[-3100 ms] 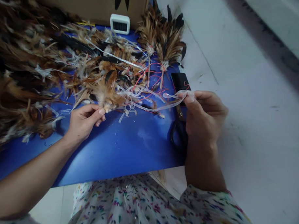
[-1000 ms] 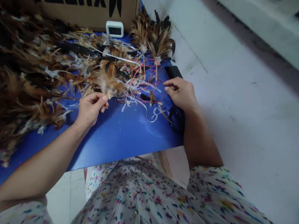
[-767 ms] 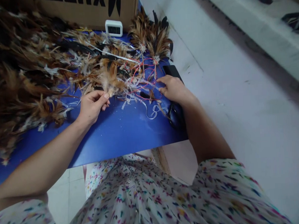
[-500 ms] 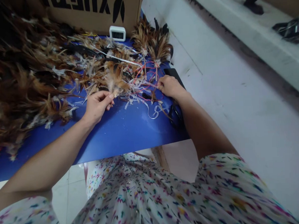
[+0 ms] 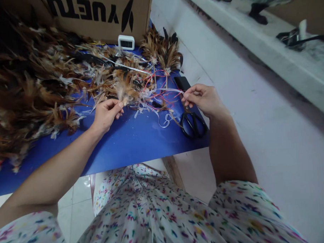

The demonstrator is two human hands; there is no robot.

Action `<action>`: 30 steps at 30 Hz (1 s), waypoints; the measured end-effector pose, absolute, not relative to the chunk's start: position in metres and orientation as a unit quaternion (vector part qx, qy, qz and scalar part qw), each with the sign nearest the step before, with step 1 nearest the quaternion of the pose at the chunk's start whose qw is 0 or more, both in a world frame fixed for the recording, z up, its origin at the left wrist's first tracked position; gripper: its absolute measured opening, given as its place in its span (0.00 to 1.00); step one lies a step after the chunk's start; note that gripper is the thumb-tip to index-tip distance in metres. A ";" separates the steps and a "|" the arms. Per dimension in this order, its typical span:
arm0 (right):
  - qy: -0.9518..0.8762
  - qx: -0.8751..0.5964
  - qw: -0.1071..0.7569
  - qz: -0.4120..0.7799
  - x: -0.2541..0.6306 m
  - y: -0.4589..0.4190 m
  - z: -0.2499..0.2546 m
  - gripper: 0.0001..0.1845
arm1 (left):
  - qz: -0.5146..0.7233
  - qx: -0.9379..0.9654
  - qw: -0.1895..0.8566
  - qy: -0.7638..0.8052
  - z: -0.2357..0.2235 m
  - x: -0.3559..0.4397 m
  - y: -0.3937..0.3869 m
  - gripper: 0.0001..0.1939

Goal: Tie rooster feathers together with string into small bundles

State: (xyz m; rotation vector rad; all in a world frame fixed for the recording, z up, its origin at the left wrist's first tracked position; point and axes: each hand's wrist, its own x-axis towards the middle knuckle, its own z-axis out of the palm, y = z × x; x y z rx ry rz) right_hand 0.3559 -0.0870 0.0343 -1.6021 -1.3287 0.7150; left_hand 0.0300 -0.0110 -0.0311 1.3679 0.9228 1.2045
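pinching the root end of a fluffy brown-and-tan feather bunch in our left hand, we have its plumes fanned away from us over the bright blue tabletop. our right hand, well apart from the left, grips a thin translucent whitish ribbon between thumb and fingers, above the black-handled scissors. the ribbon runs back into a tangle with thin red strings; we cannot tell where its far end lies.

to handle it well, we would draw the ribbon slowly, low and sideways, so that it slips free without dragging the red strings along. a light, firm pinch right at the quills should hold the bunch together without crushing the fluff. we should lift the ribbon clear of the scissors, and ease any snag loose rather than tug, since a jerk could scatter the loose brown feather pile on our left
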 end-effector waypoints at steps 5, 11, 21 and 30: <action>-0.545 -0.635 0.452 0.307 0.353 -0.114 0.036 0.07 | 0.504 0.571 0.521 0.385 -0.031 0.029 -0.011 0.14; -0.560 -0.643 0.425 0.302 0.348 -0.144 0.028 0.13 | 0.504 0.575 0.522 0.378 -0.032 0.028 -0.011 0.14; -0.630 -0.647 0.315 0.292 0.337 -0.180 0.011 0.08 | 0.502 0.573 0.521 0.385 -0.030 0.028 -0.011 0.14; -0.650 -0.675 0.322 0.138 0.352 -0.118 0.018 0.04 | 0.505 0.572 0.513 0.395 -0.031 0.027 -0.012 0.12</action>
